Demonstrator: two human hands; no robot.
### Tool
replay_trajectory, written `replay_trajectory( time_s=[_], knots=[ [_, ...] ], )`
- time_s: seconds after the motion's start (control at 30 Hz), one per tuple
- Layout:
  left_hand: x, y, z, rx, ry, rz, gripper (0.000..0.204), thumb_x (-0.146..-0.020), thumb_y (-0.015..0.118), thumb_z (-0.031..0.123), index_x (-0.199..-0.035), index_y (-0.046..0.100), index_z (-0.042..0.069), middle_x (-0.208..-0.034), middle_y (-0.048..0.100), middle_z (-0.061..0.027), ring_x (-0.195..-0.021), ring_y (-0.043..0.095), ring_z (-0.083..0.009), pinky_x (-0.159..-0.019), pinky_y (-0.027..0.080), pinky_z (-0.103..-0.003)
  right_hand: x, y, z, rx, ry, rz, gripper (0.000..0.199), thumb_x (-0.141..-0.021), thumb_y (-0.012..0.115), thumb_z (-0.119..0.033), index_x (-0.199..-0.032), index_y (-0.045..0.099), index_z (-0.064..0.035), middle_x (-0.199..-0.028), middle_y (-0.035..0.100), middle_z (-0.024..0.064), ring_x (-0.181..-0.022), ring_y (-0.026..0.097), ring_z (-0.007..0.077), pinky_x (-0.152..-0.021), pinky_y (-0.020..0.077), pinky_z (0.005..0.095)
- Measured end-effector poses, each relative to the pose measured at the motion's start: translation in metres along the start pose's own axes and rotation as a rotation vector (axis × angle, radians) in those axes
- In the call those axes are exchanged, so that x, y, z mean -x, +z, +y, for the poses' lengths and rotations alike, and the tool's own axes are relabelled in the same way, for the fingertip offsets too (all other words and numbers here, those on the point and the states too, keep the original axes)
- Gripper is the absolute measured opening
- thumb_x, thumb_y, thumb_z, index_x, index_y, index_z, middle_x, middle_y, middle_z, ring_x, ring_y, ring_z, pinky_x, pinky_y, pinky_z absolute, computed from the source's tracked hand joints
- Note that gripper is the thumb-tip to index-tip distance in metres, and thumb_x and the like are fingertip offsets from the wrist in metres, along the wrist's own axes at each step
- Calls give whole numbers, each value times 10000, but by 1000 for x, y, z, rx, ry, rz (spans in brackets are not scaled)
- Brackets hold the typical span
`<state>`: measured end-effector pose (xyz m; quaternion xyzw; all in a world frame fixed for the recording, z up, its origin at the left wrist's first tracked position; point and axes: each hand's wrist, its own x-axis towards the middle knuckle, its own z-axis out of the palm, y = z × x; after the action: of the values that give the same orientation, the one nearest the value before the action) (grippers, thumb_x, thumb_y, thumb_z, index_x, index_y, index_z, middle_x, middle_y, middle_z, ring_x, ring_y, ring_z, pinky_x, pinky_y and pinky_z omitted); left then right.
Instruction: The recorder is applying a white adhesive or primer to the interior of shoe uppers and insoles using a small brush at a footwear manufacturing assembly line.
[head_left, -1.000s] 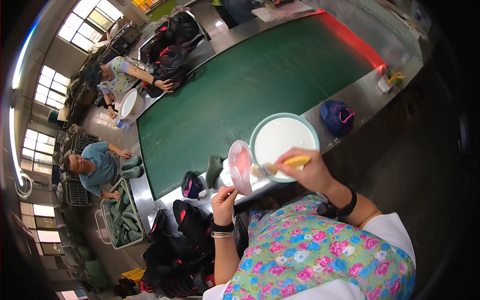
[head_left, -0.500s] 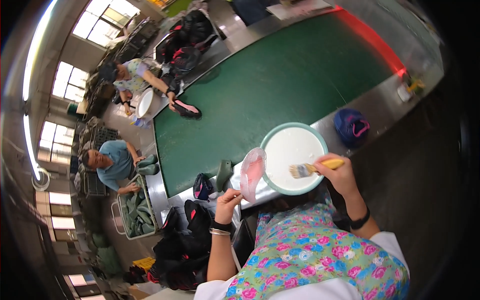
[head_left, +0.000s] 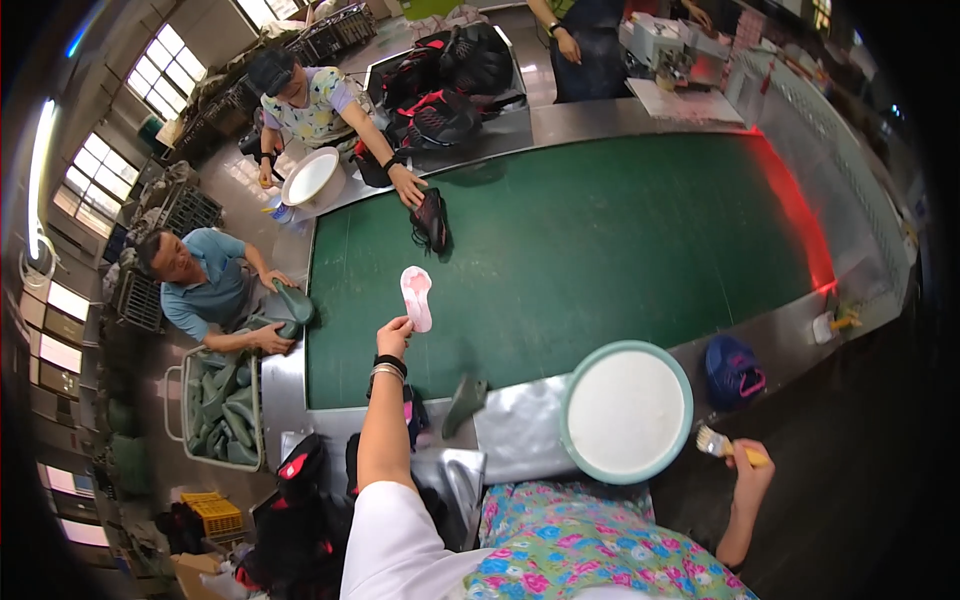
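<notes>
Pink-and-white shoe-sole-shaped flat piece [head_left: 417, 303] is over the flat green belt [head_left: 610, 215], its near end pinched in the left hand [head_left: 395, 338]. Black lace-up shoe [head_left: 431, 222] lies just beyond. Right hand [head_left: 750, 472] grips yellow-handled bristle brush [head_left: 717, 443], right of teal-rimmed round basin [head_left: 565, 415] of white liquid.

Passage: green tabletop [head_left: 620, 250] gives wide room to the right of the left hand [head_left: 396, 338]. Far side: black shoe [head_left: 431, 222], with a co-worker's hand [head_left: 407, 187] at it, blocks; pink insole [head_left: 416, 312] stands between left hand and shoe. Near edge: basin [head_left: 572, 440] obstructs, blue-and-pink item [head_left: 735, 372] just right. Gap over bare metal [head_left: 520, 420] between basin and green foot form [head_left: 463, 406].
</notes>
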<state>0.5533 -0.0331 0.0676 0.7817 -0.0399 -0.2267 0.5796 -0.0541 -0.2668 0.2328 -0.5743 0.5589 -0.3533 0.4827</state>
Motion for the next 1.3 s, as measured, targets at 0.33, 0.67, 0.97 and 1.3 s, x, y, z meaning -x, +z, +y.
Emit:
replay_trajectory(
  time_s=[0.33, 0.67, 0.97, 1.3],
  knots=[
    [-202, 5, -77, 128, -103, 72, 180, -785, 671, 125, -945, 690, 47, -748, 636, 18, -603, 533, -73, -470, 387, -226, 33, 119, -86, 376, 56, 253, 91, -853, 608, -89, -848, 598, 2, -726, 575, 31, -590, 524, 81, -548, 429, 198],
    [-230, -38, -114, 46, -182, 64, 206, -789, 666, 110, -984, 681, 42, -747, 623, 15, -607, 510, -79, -513, 404, -239, 10, 206, -112, 496, -10, 82, 98, -854, 607, -102, -842, 599, -5, -743, 577, 29, -615, 527, 79, -561, 424, 193],
    [-235, -111, -152, -119, -192, 120, 181, -804, 656, 109, -964, 685, 31, -706, 638, -11, -558, 527, -80, -492, 421, -246, 4, 212, -99, 515, 8, 52, 104, -859, 603, -103, -856, 603, 1, -753, 578, 29, -631, 528, 80, -573, 420, 192],
    [-213, -116, -162, -110, -471, 163, 247, -806, 656, 131, -1045, 654, 67, -722, 635, -4, -545, 545, -93, -453, 437, -249, -5, 200, -81, 503, 31, 53, 98, -859, 608, -86, -868, 600, 12, -788, 589, 47, -660, 537, 94, -610, 431, 204]
  ],
)
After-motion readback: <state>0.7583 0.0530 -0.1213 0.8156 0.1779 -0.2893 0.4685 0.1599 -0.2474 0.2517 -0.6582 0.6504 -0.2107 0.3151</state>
